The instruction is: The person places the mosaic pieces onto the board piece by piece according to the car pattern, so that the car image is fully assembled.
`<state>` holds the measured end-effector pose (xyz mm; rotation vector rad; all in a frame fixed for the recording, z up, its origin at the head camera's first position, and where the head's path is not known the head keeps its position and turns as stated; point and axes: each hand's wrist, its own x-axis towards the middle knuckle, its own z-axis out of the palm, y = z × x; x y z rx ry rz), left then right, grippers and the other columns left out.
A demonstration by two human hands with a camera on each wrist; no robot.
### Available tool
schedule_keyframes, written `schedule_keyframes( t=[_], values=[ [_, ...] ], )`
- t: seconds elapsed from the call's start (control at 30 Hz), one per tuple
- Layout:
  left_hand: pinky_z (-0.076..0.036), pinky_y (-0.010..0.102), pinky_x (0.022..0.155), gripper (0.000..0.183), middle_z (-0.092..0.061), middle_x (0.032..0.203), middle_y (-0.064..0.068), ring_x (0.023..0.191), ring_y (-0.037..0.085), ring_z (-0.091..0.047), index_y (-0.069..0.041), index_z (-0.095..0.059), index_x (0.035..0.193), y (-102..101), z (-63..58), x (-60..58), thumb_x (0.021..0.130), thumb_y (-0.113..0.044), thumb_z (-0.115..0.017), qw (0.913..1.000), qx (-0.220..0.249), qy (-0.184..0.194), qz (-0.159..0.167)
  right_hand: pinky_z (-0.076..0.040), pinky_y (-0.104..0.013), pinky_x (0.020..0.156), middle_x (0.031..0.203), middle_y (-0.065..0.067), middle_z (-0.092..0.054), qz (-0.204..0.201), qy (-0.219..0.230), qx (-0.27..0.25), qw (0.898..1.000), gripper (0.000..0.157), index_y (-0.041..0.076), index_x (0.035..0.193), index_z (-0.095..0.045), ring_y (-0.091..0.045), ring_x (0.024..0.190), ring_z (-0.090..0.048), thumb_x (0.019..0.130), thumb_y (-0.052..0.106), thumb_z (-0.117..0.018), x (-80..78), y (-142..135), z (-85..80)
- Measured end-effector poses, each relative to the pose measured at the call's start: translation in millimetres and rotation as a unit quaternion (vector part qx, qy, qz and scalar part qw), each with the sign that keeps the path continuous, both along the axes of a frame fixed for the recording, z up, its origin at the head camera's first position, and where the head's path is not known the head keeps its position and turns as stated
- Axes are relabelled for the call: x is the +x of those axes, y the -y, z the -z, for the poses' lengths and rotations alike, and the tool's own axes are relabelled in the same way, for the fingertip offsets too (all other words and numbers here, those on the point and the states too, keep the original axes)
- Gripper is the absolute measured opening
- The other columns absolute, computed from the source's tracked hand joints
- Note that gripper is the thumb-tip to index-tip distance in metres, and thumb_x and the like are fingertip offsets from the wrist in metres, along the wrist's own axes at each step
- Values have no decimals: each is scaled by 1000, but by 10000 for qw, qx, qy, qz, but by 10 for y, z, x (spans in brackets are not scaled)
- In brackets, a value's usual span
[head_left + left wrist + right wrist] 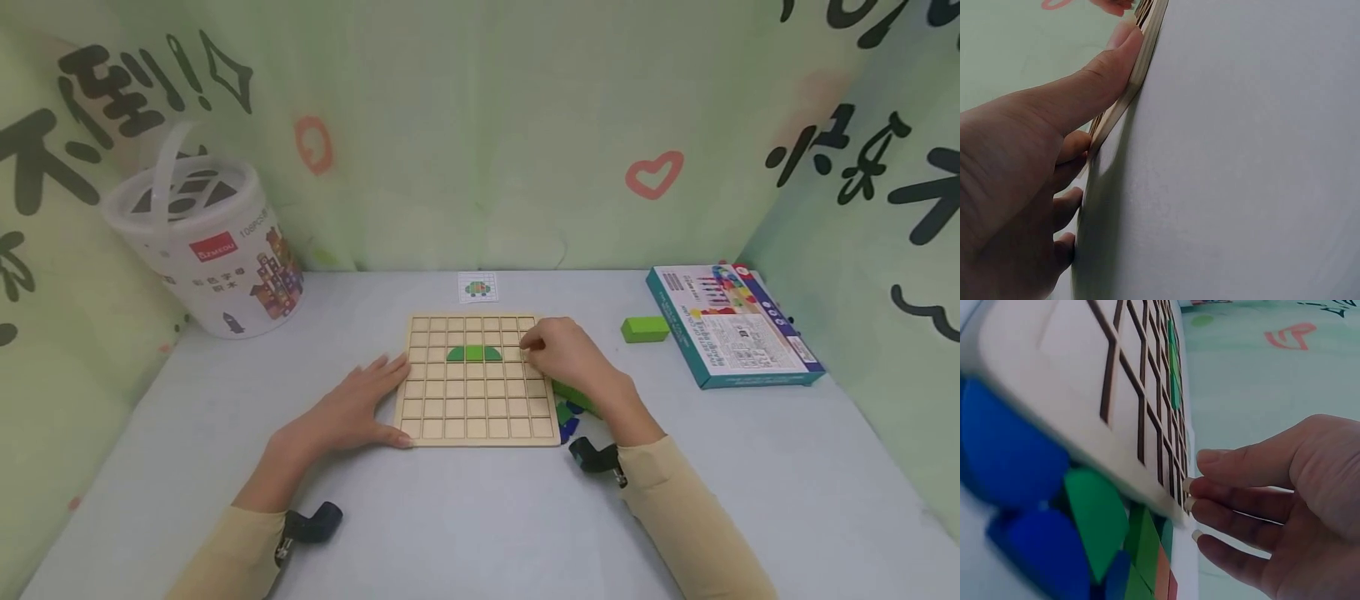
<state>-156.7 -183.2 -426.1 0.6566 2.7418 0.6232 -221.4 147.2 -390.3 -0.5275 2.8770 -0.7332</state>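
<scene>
A wooden grid board (476,389) lies flat on the table. In one of its upper rows, a light green square piece (474,353) sits between two dark green rounded pieces. My left hand (352,408) rests on the board's left side, thumb at the near left corner and fingers spread along the edge. Over the board's right side, my right hand (566,354) has thumb and fingertips close together. The right wrist view shows nothing between them. Beside the right edge lie loose pieces, among them a blue one (1013,447) and a green one (1097,519), partly hidden by the right arm.
A small picture card (477,287) lies behind the board. To the right are a light green block (645,329) and a flat printed box (735,325). A white lidded bucket (217,250) stands at the back left, against the printed curtain (480,133).
</scene>
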Motion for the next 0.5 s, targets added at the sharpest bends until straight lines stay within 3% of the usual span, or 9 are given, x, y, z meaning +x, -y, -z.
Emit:
schedule_keyframes(
  t=[0.17, 0.33, 0.5],
  values=[
    [-14, 58, 125, 116, -19, 167, 8, 155, 37, -13, -7, -25, 158, -4, 14, 1, 71, -60, -80, 10000, 16, -8, -7, -58, -39, 82, 111, -16, -72, 190, 196, 203, 9994, 29, 0, 115, -73, -24, 93, -64, 89, 2, -60, 15, -132, -40],
    [-13, 57, 126, 116, -19, 167, 8, 155, 37, -13, -7, -25, 158, -9, 14, 5, 71, -60, -80, 10000, -1, -18, -18, -52, -28, 66, 114, -18, -71, 371, 568, 645, 9956, 32, -2, 117, -72, -22, 83, -58, 86, 0, -68, 33, -203, -63],
    [-13, 56, 126, 114, -19, 167, 7, 155, 36, -13, -8, -24, 158, -7, -19, 12, 72, -59, -80, 10000, -16, -2, -24, -46, -25, 62, 109, -17, -72, 406, 528, 766, 9948, 31, -3, 113, -73, -21, 80, -56, 83, 1, -73, 53, -207, -36]
  ],
)
